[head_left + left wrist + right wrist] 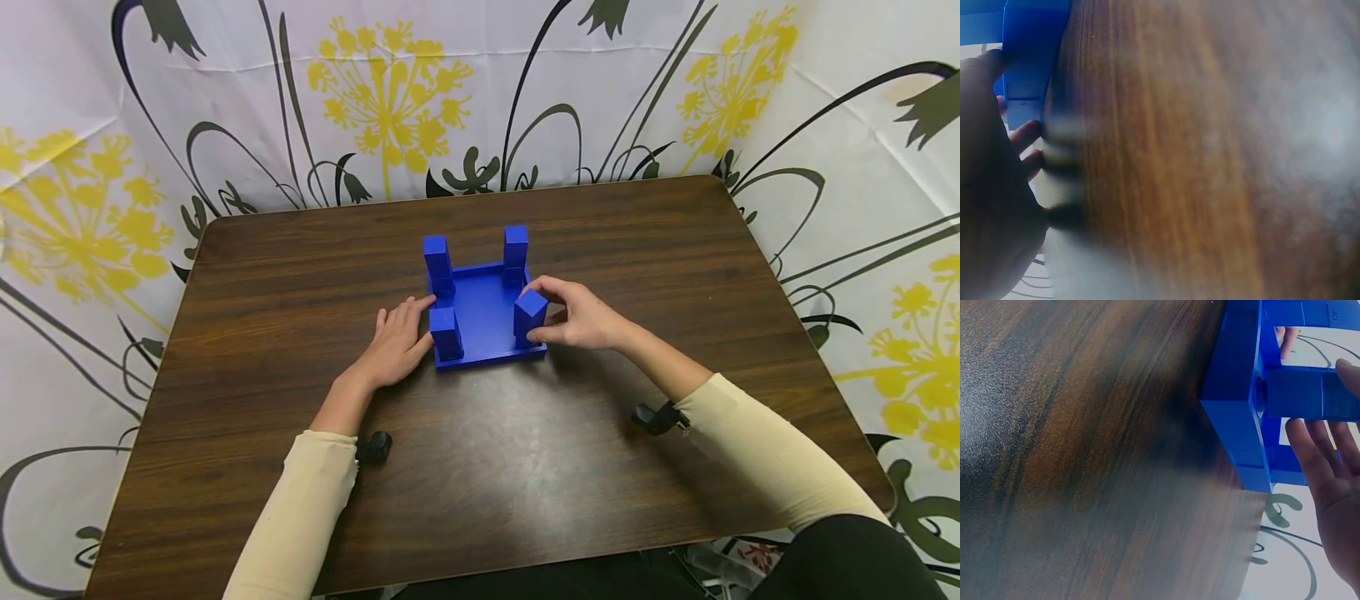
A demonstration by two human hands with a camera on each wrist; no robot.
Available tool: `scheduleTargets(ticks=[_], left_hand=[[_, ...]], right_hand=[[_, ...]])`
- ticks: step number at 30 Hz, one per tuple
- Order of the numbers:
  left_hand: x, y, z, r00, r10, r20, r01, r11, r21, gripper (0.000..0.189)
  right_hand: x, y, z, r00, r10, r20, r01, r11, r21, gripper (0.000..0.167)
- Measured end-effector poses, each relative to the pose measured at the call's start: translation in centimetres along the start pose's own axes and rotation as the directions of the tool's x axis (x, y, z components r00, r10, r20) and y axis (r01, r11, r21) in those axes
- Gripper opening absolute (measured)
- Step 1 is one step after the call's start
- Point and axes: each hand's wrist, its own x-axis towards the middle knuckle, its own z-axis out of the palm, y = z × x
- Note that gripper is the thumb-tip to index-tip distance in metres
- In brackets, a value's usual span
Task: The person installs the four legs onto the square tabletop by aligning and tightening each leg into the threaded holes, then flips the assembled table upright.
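Note:
A blue square tray-like base (486,321) with a low rim lies on the table, its square posts standing upright at the corners. My right hand (588,317) pinches the front-right post (530,310) between thumb and fingers. That post is turned askew to the rim. In the right wrist view, a narrow rounded part shows between the post (1300,394) and the base wall (1232,356). At the base's left side, my left hand (393,342) lies with fingers spread, fingertips at the rim and by the front-left post (446,332).
The brown wood-grain table (300,267) reaches past the base on every side. Behind it hangs a white curtain (465,92) with yellow and grey plants. Each wrist wears a small black camera, the left camera (373,448) close over the tabletop.

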Motion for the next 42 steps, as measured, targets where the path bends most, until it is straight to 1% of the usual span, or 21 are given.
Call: scheduleTargets(ticks=[10, 12, 15, 17, 19, 21, 35, 42], left_hand=[[0.0, 0.0, 0.0, 1.000, 0.001, 0.001, -0.001, 1.000, 0.001, 0.060], [0.0, 0.0, 0.0, 1.000, 0.002, 0.002, -0.002, 1.000, 0.000, 0.060], [0.0, 0.0, 0.0, 1.000, 0.002, 0.004, -0.002, 1.000, -0.002, 0.059], [0.0, 0.1, -0.1, 1.000, 0.002, 0.005, -0.002, 1.000, -0.003, 0.059], [0.1, 0.1, -0.1, 1.000, 0.002, 0.006, -0.002, 1.000, -0.003, 0.059], [0.0, 0.2, -0.1, 1.000, 0.000, 0.007, 0.000, 1.000, -0.003, 0.059], [0.0, 0.0, -0.1, 1.000, 0.001, 0.003, -0.001, 1.000, -0.002, 0.059], [-0.1, 0.1, -0.1, 1.000, 0.002, 0.006, -0.002, 1.000, -0.004, 0.060]], right_hand=[[0.0, 0.0, 0.4, 0.998, 0.005, -0.070, -0.005, 1.000, 0.000, 0.050], [-0.2, -1.0, 0.5, 0.996, 0.012, -0.086, -0.013, 1.000, -0.003, 0.049], [-0.2, -1.2, 0.7, 0.994, 0.025, -0.104, -0.026, 1.000, -0.011, 0.048], [-0.2, -1.2, 0.7, 0.993, 0.026, -0.113, -0.029, 0.999, -0.017, 0.047], [0.0, -0.2, 0.8, 0.992, 0.024, -0.121, -0.026, 0.999, -0.023, 0.049], [0.0, 0.0, 0.8, 0.992, 0.019, -0.127, -0.022, 0.999, -0.025, 0.049], [0.3, 0.2, 1.0, 0.989, 0.015, -0.146, -0.031, 0.994, -0.108, 0.047], [0.3, 0.4, 0.9, 0.995, 0.025, -0.099, -0.037, 0.992, -0.121, 0.055]])
